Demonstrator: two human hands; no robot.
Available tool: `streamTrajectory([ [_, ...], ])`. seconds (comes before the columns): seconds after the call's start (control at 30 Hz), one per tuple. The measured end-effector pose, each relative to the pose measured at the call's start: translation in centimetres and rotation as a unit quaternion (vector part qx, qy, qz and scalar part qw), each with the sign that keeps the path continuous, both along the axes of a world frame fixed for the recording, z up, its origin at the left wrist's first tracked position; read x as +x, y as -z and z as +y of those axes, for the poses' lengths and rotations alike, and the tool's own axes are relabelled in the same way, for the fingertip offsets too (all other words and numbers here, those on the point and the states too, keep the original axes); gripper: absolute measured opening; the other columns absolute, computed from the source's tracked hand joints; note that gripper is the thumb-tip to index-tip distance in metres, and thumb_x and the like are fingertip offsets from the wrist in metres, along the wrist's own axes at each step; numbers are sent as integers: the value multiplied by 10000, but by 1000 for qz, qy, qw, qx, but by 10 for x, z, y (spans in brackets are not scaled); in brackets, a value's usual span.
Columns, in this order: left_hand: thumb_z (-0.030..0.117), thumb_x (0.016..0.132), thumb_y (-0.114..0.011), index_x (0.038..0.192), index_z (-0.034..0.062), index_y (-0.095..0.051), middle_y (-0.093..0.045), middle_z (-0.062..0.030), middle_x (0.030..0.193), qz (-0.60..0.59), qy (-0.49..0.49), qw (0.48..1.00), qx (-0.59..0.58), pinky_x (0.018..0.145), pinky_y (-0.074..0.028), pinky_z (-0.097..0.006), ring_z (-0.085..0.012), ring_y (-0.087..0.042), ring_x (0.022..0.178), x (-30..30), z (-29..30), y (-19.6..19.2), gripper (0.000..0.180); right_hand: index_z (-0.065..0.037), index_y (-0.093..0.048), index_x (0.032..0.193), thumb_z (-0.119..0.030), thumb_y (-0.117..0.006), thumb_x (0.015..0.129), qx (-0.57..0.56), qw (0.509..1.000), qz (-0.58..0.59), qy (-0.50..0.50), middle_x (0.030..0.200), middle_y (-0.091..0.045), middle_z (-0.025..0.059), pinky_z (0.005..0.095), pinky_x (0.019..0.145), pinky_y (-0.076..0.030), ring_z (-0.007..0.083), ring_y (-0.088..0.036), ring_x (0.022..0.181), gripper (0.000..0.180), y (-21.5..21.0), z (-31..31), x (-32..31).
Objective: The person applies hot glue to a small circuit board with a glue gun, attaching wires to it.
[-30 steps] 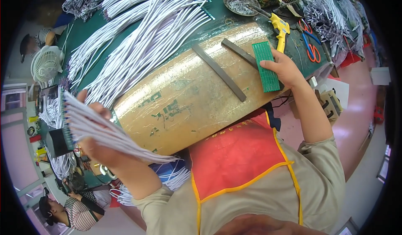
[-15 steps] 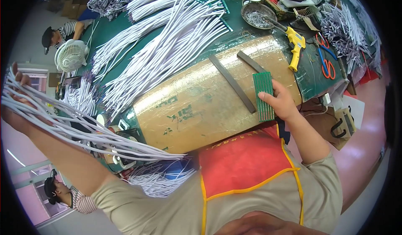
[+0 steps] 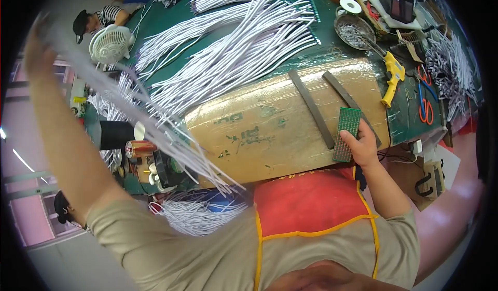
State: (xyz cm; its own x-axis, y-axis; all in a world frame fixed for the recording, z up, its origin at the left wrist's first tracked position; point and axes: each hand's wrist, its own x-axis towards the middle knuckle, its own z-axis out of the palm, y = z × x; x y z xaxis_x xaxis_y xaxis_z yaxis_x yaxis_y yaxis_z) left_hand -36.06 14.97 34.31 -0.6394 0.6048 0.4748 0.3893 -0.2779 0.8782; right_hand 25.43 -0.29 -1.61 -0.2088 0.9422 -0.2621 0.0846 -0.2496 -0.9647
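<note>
A: What is entered nearest the body?
B: One red apron, yellow-edged. To its left, one heap of white wires.

A: How is the right hand listed?
B: Closed on one green circuit board, which is held over the near right part of the pad, the thumb laid on its face.

A: And the left hand?
B: Raised, far out at the left, and blurred. One loose bundle of white wires is held in it by the upper end; the lower ends are trailed across the pad's left part, toward the apron. The exact finger placement cannot be told.

A: What is laid on the desk?
B: One brown pad, film-covered, on which two dark flat bars are set aslant, well apart. Right of it are placed one yellow glue gun and orange- and blue-handled tools.

A: Farther off?
B: One round dish, filled with clippings; several long wire stacks, tipped with green boards; one pale fan. Behind the fan, one co-worker is seen, striped-sleeved.
</note>
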Motion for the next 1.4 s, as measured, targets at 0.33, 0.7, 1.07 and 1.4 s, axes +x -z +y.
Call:
streamTrajectory([
  [0.33, 268, 1001, -672, 1177, 41, -673, -628, -23, 783, 95, 146, 983, -64, 525, -449, -259, -113, -555, 625, 197, 88, 121, 287, -20, -638, 1167, -137, -725, 943, 41, 998, 20, -49, 993, -688, 29, 291, 804, -526, 106, -641, 888, 267, 21, -1, 5],
  [0.7, 231, 993, -689, 1377, 5, -529, -687, -108, 913, 14, 198, 980, -4, 596, -526, -287, -155, -649, 711, 191, 153, 200, 473, -13, -653, 1194, -192, -747, 929, 93, 992, -35, -74, 962, -725, 58, 307, 821, -533, 117, -656, 885, 334, 4, -3, 4],
  [1.07, 493, 737, -841, 1537, 66, -424, -649, -256, 1298, 467, 149, 791, -365, 1029, -485, -480, -426, -625, 1202, 327, 41, 311, 998, -21, -675, 1135, -234, -749, 923, 111, 991, -48, -58, 952, -700, 104, 331, 807, -523, 181, -668, 884, 309, 6, -4, 6],
  [1.4, 205, 794, -712, 1212, 42, -682, -735, -150, 923, 292, 229, 834, -409, 754, -554, -402, -282, -713, 806, 262, 55, 278, 449, -32, -681, 1097, -248, -755, 914, 152, 986, -39, -54, 944, -704, 127, 353, 780, -528, 235, -687, 860, 292, 20, -7, 4],
])
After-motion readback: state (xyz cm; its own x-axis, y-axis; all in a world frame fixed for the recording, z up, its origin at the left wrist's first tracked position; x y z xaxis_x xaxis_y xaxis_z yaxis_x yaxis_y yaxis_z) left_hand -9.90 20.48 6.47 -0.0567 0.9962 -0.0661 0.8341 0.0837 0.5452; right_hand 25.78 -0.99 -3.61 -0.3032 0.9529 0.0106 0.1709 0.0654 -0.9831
